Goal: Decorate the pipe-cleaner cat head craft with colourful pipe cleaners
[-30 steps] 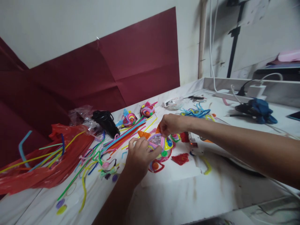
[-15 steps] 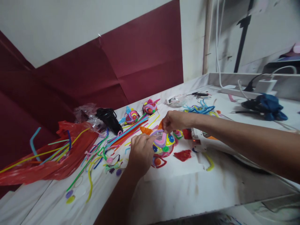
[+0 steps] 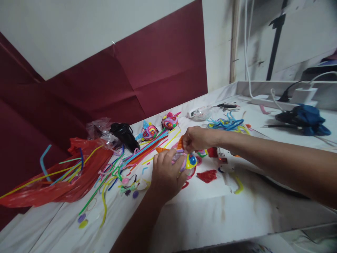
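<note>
A colourful craft piece (image 3: 191,160) with yellow, blue and pink pipe-cleaner shapes lies on white paper (image 3: 210,188), partly covered by my hands. My left hand (image 3: 168,172) wraps over its left side, fingers bent round it. At its top edge my right hand (image 3: 193,139) pinches the base of an orange pipe-cleaner cone (image 3: 180,142). A second orange cone (image 3: 162,150) sticks out beyond my left fingers. To the right of the piece lies a dark red fuzzy patch (image 3: 207,176).
Two finished-looking colourful pieces (image 3: 170,121) stand behind. Pipe cleaners (image 3: 147,146) and a red plastic bag (image 3: 89,175) are at the left, near a black pouch (image 3: 125,136). A white device (image 3: 225,160) sits under my right forearm. Blue cloth (image 3: 312,119) lies far right.
My left hand has moved right and closed further over the craft piece, hiding more of its front. My right hand stays at the orange cone. The view has shifted slightly.
</note>
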Motion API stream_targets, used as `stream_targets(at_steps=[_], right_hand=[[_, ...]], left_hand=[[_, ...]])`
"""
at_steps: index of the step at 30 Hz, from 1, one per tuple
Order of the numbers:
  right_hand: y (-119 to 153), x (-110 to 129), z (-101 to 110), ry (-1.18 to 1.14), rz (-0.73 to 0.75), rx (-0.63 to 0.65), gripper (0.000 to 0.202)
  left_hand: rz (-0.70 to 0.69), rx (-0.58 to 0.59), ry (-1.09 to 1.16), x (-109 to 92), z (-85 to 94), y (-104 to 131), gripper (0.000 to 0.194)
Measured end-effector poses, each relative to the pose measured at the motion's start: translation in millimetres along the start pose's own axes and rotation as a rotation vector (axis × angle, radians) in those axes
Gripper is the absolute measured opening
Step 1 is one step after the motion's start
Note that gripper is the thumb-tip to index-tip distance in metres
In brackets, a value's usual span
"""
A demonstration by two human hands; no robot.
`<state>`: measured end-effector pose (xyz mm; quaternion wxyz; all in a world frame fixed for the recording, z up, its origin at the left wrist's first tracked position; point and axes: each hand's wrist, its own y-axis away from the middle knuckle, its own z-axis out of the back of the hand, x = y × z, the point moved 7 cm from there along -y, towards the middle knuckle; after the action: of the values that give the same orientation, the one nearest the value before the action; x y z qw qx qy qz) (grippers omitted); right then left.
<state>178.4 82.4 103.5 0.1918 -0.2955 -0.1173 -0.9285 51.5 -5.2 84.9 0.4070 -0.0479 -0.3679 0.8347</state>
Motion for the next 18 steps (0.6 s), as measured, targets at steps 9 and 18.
stream_targets(at_steps=[9, 18], right_hand=[[10, -19, 3, -0.063, 0.009, -0.105, 0.005], [6, -35, -12, -0.293, -0.064, -0.043, 0.014]], left_hand=[[-0.003, -0.025, -0.003, -3, 1.8, 0, 0.035], [-0.005, -0.028, 0.044, -5, 2.1, -1, 0.036]])
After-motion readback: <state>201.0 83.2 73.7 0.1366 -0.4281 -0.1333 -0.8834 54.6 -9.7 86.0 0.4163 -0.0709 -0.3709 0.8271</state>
